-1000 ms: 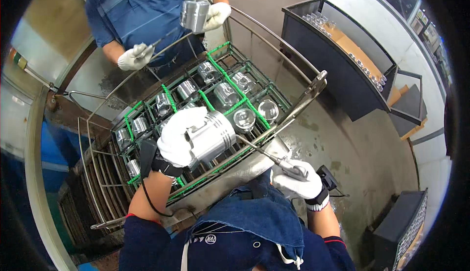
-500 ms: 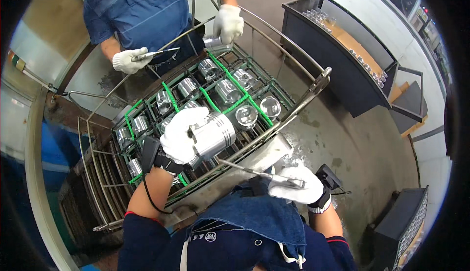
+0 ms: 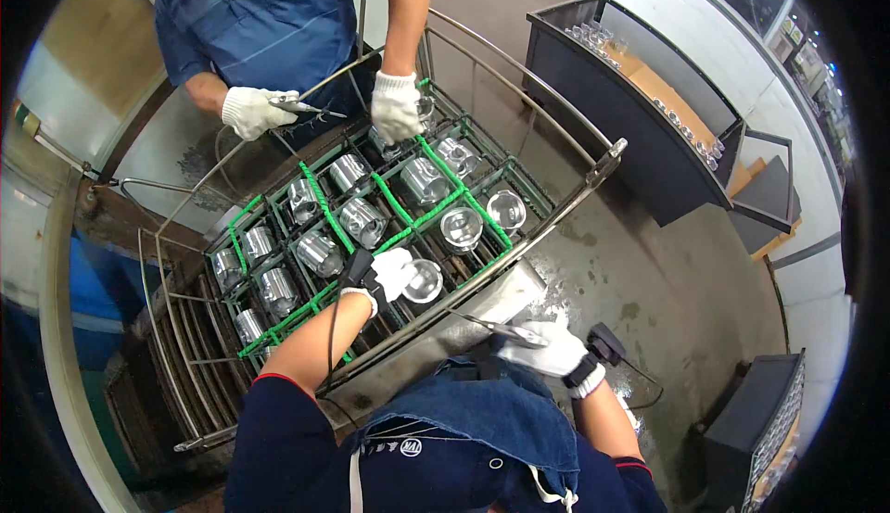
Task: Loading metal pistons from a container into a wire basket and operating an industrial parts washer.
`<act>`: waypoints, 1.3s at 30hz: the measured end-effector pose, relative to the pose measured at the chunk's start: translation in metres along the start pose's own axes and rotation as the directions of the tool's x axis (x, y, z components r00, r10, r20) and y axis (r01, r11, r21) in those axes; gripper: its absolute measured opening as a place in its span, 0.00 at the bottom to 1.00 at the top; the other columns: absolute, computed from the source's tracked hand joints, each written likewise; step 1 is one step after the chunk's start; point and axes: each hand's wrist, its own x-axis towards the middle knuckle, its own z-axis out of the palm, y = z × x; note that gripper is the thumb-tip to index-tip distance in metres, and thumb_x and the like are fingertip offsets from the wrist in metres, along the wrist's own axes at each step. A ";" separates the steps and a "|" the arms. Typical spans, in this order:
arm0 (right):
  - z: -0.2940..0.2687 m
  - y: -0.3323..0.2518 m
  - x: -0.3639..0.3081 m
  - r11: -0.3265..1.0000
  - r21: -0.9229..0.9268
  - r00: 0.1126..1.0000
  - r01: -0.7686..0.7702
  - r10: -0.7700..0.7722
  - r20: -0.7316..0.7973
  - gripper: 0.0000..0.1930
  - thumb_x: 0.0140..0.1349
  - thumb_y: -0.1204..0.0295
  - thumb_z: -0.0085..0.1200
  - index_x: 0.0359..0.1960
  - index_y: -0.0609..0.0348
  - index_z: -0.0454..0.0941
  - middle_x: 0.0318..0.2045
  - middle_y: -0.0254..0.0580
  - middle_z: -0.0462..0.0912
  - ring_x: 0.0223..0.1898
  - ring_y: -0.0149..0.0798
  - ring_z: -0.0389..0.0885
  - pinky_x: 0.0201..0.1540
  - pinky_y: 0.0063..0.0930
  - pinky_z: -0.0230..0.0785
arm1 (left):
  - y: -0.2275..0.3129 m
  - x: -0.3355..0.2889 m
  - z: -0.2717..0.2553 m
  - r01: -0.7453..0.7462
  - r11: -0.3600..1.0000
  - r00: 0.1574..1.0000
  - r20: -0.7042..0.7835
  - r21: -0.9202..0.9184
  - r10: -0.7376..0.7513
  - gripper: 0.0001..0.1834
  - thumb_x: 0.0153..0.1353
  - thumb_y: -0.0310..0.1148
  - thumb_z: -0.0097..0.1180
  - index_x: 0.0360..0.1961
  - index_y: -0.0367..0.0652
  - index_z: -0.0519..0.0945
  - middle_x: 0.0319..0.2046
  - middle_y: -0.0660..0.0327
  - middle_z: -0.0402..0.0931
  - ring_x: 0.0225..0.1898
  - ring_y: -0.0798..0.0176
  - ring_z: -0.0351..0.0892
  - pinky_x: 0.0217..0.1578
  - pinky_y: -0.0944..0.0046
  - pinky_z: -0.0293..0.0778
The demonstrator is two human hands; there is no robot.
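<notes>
White-gloved, my left hand [image 3: 393,274] is closed on the side of a shiny metal piston [image 3: 425,281], low at the near edge of the rack [image 3: 475,263]. The piston's round end faces up; how deep it sits among the bars is hard to tell. My right hand [image 3: 549,346], also gloved, grips a slim metal hand tool [image 3: 491,326] whose thin tip points left toward that piston without touching it. Several more pistons, such as one piston [image 3: 461,228] just beyond my left hand, stand or lie in the rack's green-wrapped compartments.
Across the rack, a co-worker's gloved hand [image 3: 397,107] reaches to a piston; their other hand [image 3: 255,113] holds a similar tool. A curved metal rail [image 3: 519,77] surrounds the rack. Dark bins [image 3: 640,105] with parts stand right, another dark case [image 3: 756,420] lower right.
My left hand has lowered the piston and turned its round end upward, moving slightly right. My right hand has shifted a little left with the tool. The co-worker's hand has moved down into the rack.
</notes>
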 end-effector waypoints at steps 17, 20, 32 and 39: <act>0.051 0.032 0.055 0.997 -0.058 0.990 0.060 -0.067 -0.125 0.18 0.55 0.52 0.58 0.26 0.56 0.77 0.21 0.47 0.78 0.23 0.47 0.76 0.28 0.41 0.68 | -0.034 -0.092 -0.016 -0.212 0.840 0.976 0.075 0.500 0.202 0.33 0.58 0.30 0.43 0.67 0.55 0.57 0.59 0.49 0.62 0.54 0.41 0.69 0.53 0.47 0.69; 0.051 0.036 0.034 0.961 0.101 0.966 0.257 -0.254 -0.040 0.16 0.55 0.58 0.59 0.37 0.57 0.79 0.30 0.47 0.81 0.33 0.45 0.79 0.39 0.36 0.71 | -0.028 -0.083 -0.029 -0.173 0.849 0.974 0.217 0.500 0.070 0.33 0.58 0.30 0.43 0.67 0.56 0.57 0.53 0.51 0.67 0.50 0.44 0.72 0.47 0.47 0.72; -0.022 -0.036 -0.030 0.793 0.607 0.977 -0.038 -0.097 0.188 0.10 0.57 0.71 0.63 0.38 0.61 0.79 0.26 0.34 0.82 0.24 0.24 0.77 0.24 0.18 0.69 | 0.042 -0.046 -0.122 0.025 0.929 0.936 -0.319 -0.369 -0.152 0.15 0.59 0.38 0.53 0.44 0.41 0.78 0.34 0.53 0.80 0.36 0.57 0.80 0.41 0.61 0.75; -0.020 -0.050 -0.026 0.626 0.777 0.994 0.070 -0.109 -0.001 0.14 0.58 0.73 0.61 0.46 0.61 0.78 0.28 0.36 0.82 0.20 0.22 0.75 0.18 0.16 0.69 | 0.072 -0.057 -0.143 -0.275 0.002 0.944 -0.270 -0.962 -0.189 0.17 0.64 0.39 0.51 0.49 0.40 0.76 0.41 0.60 0.77 0.42 0.64 0.78 0.44 0.65 0.76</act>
